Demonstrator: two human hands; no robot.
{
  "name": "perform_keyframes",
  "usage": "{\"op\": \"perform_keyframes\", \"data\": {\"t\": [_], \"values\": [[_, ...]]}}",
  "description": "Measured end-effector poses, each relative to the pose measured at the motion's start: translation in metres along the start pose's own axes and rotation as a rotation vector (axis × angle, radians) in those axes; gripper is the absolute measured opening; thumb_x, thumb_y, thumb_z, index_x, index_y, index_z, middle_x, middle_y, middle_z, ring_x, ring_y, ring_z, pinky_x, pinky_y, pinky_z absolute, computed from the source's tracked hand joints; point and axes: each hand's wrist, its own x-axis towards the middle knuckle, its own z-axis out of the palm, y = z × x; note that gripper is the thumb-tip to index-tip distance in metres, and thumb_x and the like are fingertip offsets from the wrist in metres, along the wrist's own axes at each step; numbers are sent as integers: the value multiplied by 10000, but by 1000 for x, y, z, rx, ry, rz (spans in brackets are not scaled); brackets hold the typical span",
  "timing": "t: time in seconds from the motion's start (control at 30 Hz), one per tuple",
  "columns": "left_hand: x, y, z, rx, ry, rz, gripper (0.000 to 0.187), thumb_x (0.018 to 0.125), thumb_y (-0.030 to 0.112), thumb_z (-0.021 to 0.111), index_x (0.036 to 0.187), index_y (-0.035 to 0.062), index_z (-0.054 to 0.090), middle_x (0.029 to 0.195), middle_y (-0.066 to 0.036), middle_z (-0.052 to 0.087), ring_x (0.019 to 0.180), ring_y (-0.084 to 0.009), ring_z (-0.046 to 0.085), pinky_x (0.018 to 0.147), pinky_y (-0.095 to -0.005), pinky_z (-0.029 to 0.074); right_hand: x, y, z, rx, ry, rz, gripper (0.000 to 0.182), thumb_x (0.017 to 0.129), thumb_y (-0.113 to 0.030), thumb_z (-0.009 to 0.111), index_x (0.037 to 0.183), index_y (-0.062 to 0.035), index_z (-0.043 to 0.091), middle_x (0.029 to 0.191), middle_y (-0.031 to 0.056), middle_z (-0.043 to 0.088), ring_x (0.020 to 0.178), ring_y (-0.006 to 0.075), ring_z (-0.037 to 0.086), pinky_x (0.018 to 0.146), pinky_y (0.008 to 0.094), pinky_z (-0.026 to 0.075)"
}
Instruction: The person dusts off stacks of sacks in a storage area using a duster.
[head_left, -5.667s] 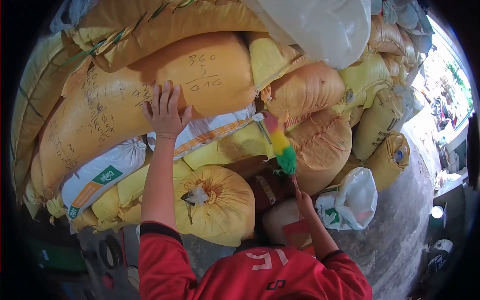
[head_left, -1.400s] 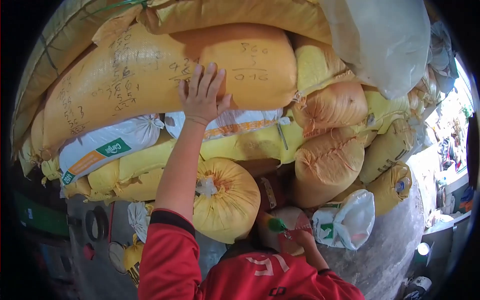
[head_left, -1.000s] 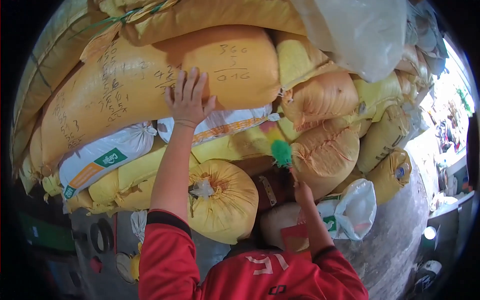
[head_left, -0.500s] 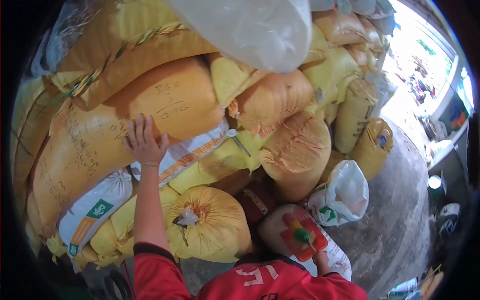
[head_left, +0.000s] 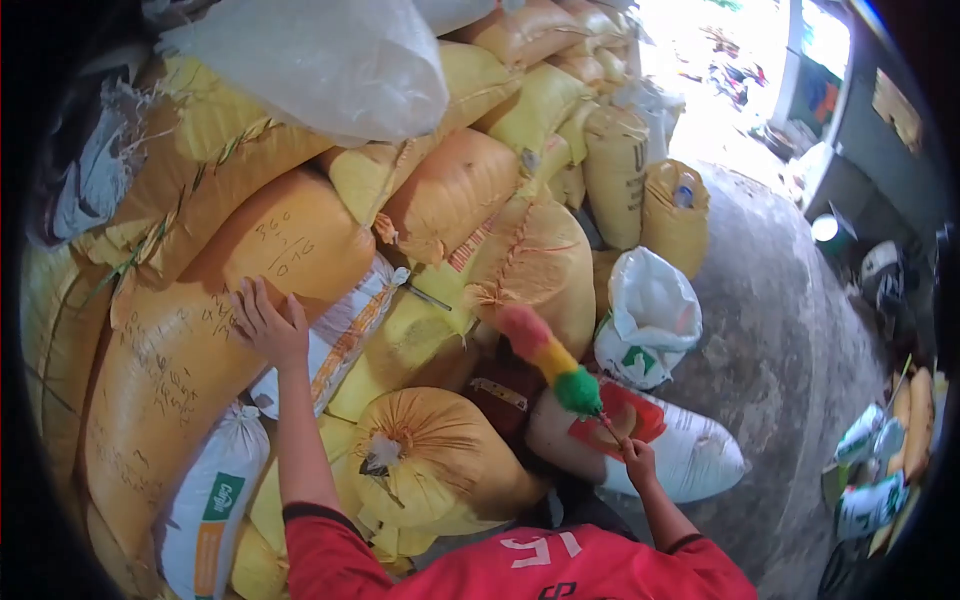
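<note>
My left hand (head_left: 268,328) lies with its fingers spread on a large orange sack (head_left: 210,320) that has handwriting on it. In my right hand (head_left: 636,460) is the thin handle of a fluffy duster (head_left: 552,365), coloured pink, yellow and green. The duster's head points up and left, above a white sack (head_left: 690,450) with a red print. A round yellow sack (head_left: 440,445), tied at its top, stands between my two arms.
Yellow and orange sacks (head_left: 450,190) are piled ahead. An open white sack (head_left: 655,335) stands on the grey floor (head_left: 770,370) to the right. Translucent plastic (head_left: 330,60) hangs over the pile. Packages (head_left: 870,500) lie at the far right.
The view has turned to the right. My right hand has lifted the duster from low over the white sack, and its head now points towards the pile. My left hand stays on the orange sack.
</note>
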Motion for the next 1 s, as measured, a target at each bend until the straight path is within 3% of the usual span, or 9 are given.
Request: {"op": "perform_keyframes", "data": {"t": [0.1,0.17,0.27,0.33,0.4,0.5,0.73,0.87,1.0], "values": [[-40,32,-40,-163,-236,-78,586,814,328,486,1307,70,306,1336,-132,335,1244,-316,294,933,-579,189,-62,-53,-11,279,33,87,356,878,-285,482,681,-2,572,524,-4,462,471,74,422,441,235,332],[-114,38,-47,-590,-449,159,623,793,249,507,1318,24,258,1331,-205,308,1238,-350,287,991,-496,204,-92,-55,-21,488,34,109,364,900,-302,438,717,-9,553,508,3,448,418,67,384,404,210,294],[-241,72,-92,-944,-1023,149,582,747,232,554,1237,-24,374,1305,-238,329,1232,-371,279,1025,-413,221,-131,-100,-57,713,-35,120,376,920,-308,380,766,-10,549,495,10,442,401,81,374,389,215,290],[-300,91,-130,-1047,-1248,418,543,756,274,574,1202,0,431,1251,-213,412,1195,-333,356,1005,-387,272,-144,-130,-92,714,-24,116,379,924,-312,360,780,-12,543,489,11,438,394,86,368,381,220,288],[-323,117,-175,-1037,-1680,404,546,764,327,584,1187,8,452,1186,-205,481,1129,-322,439,956,-376,340,-153,-129,-123,696,-24,123,384,929,-315,340,795,-15,538,483,11,433,387,90,362,374,224,285],[-328,165,-232,-1221,-2031,326,545,780,374,568,1179,17,467,1117,-200,534,1053,-317,505,893,-380,399,-161,-110,-165,663,86,115,358,923,-302,373,784,-30,560,482,-24,400,381,57,340,355,223,260],[-380,294,-291,-946,-1814,948,575,780,463,520,1183,58,458,1092,-164,557,1012,-317,527,840,-410,428,-208,11,-274,417,274,195,272,902,-242,440,757,-43,557,514,-41,415,415,39,346,377,199,254],[-362,383,-385,-729,-1857,899,548,780,457,516,1165,68,469,1113,-143,549,1026,-313,519,848,-409,422,-242,73,-380,301,282,194,228,878,-207,482,776,-27,578,528,-39,425,440,35,359,396,203,264],[-399,444,-454,-966,-1950,1063,563,793,456,509,1189,59,458,1153,-175,516,1078,-323,478,894,-389,393,-261,102,-472,82,295,255,236,858,-199,506,778,7,589,556,-36,453,501,37,402,447,205,311]]}}
